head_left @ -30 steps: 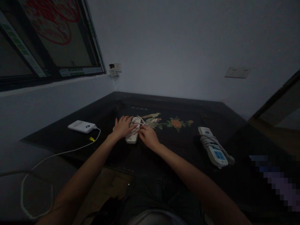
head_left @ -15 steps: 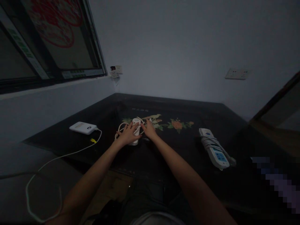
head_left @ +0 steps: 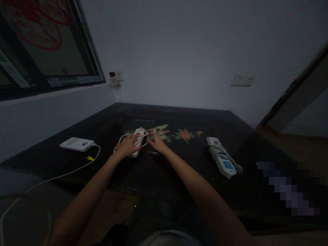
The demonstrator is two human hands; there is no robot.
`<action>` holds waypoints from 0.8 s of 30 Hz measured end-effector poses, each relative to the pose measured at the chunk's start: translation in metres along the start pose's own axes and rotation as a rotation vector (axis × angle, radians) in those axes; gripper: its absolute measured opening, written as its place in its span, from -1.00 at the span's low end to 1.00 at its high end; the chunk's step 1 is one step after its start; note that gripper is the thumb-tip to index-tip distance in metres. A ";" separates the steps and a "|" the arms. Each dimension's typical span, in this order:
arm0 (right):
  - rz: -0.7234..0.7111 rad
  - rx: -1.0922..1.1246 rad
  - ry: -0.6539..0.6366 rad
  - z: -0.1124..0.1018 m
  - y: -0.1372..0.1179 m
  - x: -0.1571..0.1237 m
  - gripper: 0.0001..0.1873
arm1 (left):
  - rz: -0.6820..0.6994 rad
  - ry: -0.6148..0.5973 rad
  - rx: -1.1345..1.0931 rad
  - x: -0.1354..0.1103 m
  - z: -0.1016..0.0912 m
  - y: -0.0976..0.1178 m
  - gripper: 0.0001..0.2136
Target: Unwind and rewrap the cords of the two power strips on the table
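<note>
A white power strip (head_left: 139,131) lies on the dark tabletop with its pale cord (head_left: 123,137) looped loosely around and across it. Over the strip's near part rests my left hand (head_left: 126,146), fingers closed on it and covering much of its face. My right hand (head_left: 158,142) is just to the right of the strip, pinching the cord close to its white end. The exact grip of the right fingertips is small and dim.
On the dark table (head_left: 176,164) a white power bank (head_left: 77,144) with a cable (head_left: 74,172) lies left. A second power strip (head_left: 221,157), wrapped in grey cord, lies right. A blurred-out patch (head_left: 285,188) is beyond it. Wall sockets (head_left: 242,80) are behind.
My view has turned slightly right, so everything sits further left. My left fingers have drawn in closer on the strip, and more cord shows across it towards my right hand.
</note>
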State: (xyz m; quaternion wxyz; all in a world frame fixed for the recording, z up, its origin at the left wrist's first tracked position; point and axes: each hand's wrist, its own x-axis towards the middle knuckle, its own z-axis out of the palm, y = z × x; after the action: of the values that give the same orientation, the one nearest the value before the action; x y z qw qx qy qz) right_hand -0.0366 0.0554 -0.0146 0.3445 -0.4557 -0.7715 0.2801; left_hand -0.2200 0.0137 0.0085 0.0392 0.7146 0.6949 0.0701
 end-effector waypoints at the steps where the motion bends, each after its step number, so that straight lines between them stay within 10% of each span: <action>1: -0.007 -0.002 -0.002 -0.007 -0.005 -0.008 -0.37 | -0.004 -0.005 0.008 0.000 -0.001 0.001 -0.30; 7: -0.087 0.029 0.041 -0.082 -0.025 -0.108 -0.65 | 0.006 0.077 0.097 -0.006 0.000 0.006 -0.29; 14: 0.208 -0.440 0.672 -0.195 0.029 -0.235 -0.59 | 0.269 0.261 -0.028 -0.030 -0.006 0.060 -0.44; 24: 0.659 -0.741 0.245 -0.212 0.068 -0.222 -0.04 | 0.541 -0.199 -0.942 -0.131 0.012 0.188 -0.75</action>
State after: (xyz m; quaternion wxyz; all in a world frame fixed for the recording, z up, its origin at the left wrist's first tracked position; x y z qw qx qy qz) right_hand 0.2419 -0.0889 0.0018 0.1411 -0.7957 -0.5884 0.0262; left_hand -0.0360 -0.1227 0.0190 0.4006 0.7760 0.3733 0.3131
